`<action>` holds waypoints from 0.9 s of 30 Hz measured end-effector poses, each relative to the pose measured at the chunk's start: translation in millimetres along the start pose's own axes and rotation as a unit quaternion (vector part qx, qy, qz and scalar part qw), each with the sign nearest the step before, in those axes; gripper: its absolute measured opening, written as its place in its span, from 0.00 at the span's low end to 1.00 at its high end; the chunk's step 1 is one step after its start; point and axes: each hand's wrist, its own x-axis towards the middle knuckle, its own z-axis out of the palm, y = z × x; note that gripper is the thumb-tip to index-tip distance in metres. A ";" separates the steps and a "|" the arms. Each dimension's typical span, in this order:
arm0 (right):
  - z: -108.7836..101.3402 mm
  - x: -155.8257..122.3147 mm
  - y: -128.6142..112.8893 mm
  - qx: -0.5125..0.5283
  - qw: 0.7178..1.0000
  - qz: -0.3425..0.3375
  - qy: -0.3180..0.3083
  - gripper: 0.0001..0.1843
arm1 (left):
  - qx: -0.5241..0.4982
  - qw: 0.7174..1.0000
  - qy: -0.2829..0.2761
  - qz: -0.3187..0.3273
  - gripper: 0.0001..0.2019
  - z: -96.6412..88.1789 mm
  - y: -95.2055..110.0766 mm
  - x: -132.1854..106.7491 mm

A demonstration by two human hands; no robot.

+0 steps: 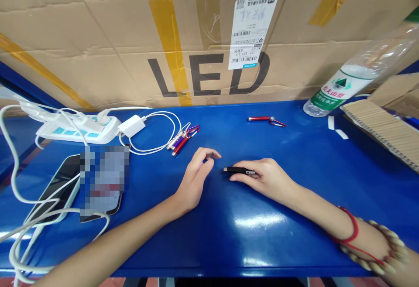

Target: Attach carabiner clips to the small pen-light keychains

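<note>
Between the thumb and fingers of my right hand point(266, 177) is a small black penlight point(240, 171), its silver tip pointing left. My left hand point(196, 178) hovers over the blue table just left of that tip, fingers curved and apart from the thumb, holding nothing. Beyond my left hand lie several small penlights with carabiner clips, among them a red penlight point(180, 145) and a purple penlight point(177, 141). Farther back on the right, another red penlight point(260, 118) with a red clip lies by itself.
A white power strip point(81, 132) with a charger point(131, 125) and looped white cables lies on the left, near two phones point(59, 182). A big cardboard box point(114, 34) stands along the back. At right are a tall water bottle point(340, 86) and an open carton point(376, 125).
</note>
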 end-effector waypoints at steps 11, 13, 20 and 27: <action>-1.9 1.8 -5.3 0.065 0.997 0.026 -0.013 0.13 | 0.133 0.989 -0.068 -0.007 0.07 8.5 2.7 0.5; -2.7 1.8 -6.4 0.070 0.997 0.033 -0.009 0.15 | 0.119 0.991 -0.066 -0.004 0.07 8.7 2.1 0.8; -3.0 2.6 -5.5 0.090 0.995 0.031 -0.028 0.15 | 0.072 0.996 -0.050 0.002 0.07 6.5 4.8 0.5; -3.4 3.4 -9.1 0.100 0.993 0.059 -0.026 0.23 | 0.063 0.994 -0.089 0.008 0.12 6.1 0.7 1.3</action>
